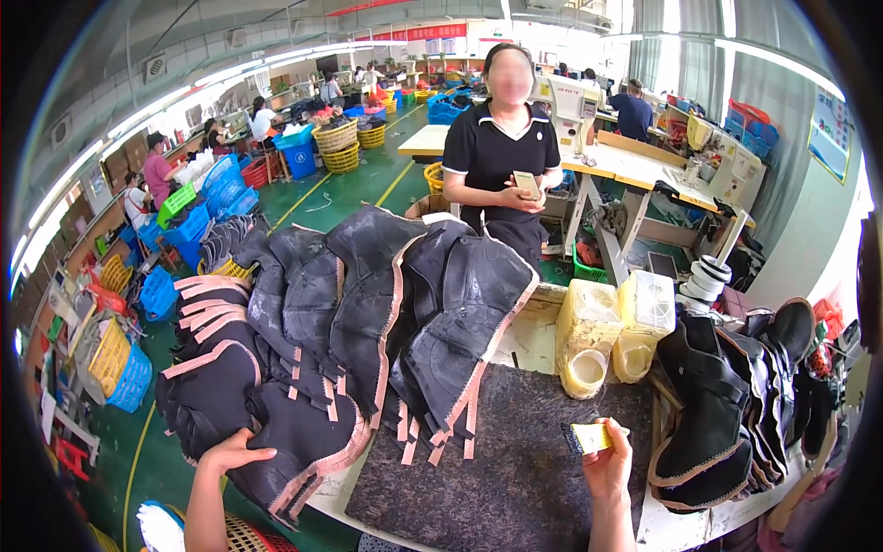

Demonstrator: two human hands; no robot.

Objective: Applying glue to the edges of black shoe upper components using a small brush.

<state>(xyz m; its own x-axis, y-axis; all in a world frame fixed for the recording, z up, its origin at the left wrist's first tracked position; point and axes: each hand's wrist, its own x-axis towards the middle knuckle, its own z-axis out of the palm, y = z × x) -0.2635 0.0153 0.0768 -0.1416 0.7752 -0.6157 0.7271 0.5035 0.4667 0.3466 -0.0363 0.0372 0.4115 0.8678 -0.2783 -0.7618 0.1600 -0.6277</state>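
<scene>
Right hand (609, 465): fingers and thumb pinching one small brush (591, 438), dark bristles pointing left, over the dark mat (451, 497).
Left hand (230, 454): your thumb is spread across a black panel (302, 425) with pink edging; the other fingertips are partly hidden, so whether they pinch, you cannot tell.
Panel position: left of the mat, before overlapping black panels (368, 258).
Handling, as judged: separate one layer only, support its limp edge, keep your bristles clear of the pink strip.
Beyond: two yellowed containers (586, 317); at right, black boot uppers (704, 405); farther, a standing co-worker (501, 152).
</scene>
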